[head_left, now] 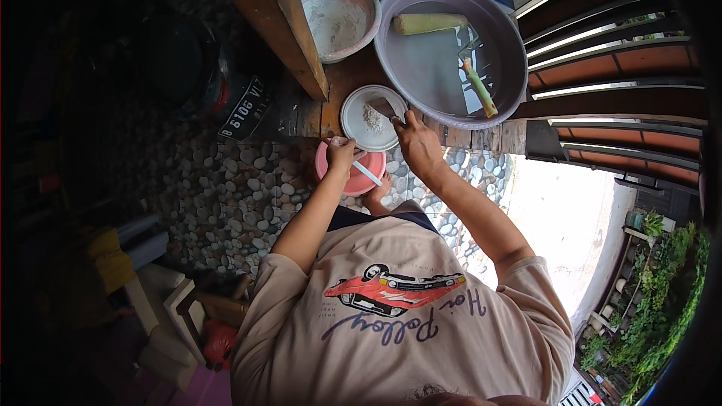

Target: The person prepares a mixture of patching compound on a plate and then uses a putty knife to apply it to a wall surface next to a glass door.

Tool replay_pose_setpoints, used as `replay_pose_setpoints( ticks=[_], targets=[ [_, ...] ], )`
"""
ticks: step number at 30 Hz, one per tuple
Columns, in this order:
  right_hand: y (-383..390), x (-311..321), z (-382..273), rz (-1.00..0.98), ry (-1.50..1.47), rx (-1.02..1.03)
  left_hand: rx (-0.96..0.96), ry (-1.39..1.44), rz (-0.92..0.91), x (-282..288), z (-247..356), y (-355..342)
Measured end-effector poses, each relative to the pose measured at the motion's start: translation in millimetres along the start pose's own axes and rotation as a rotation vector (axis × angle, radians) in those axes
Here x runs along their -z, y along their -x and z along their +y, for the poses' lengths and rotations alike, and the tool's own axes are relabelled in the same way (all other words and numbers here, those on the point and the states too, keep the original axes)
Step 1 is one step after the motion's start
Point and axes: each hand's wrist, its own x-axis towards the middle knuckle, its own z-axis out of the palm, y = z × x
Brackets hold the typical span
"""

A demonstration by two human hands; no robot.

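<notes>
My right hand (418,144) is closed round the handle of a putty knife (383,107). The knife's blade reaches into a shallow white dish (366,142), beside a small heap of white powder (374,119). At the dish's near left rim is my left hand (341,155), its fingers curled together; what they grip is too small to make out. Below the dish stands a pink tub (348,183). A white strip (367,174) lies across it by my left hand; whether the hand holds the strip, I cannot tell.
A large purple-grey basin (387,75) of cloudy water holds a paint roller (430,24). Left of it stands a bowl (338,19) smeared with white. They rest on a wooden bench (342,79) beside a wooden post (274,22). Slatted railing (617,109) runs along the right.
</notes>
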Motion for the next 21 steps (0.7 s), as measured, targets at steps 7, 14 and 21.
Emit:
replay_pose_setpoints(
  ticks=[7,14,21],
  targets=[
    [3,5,11,0.071,0.037,-0.001,0.000,0.028,-0.013,-2,0,1],
    [13,12,7,-0.036,0.010,-0.023,0.010,0.012,-0.011,-3,2,1],
    [-12,1,4,0.056,0.038,0.028,0.000,-0.002,-0.005,-4,3,0]
  ],
)
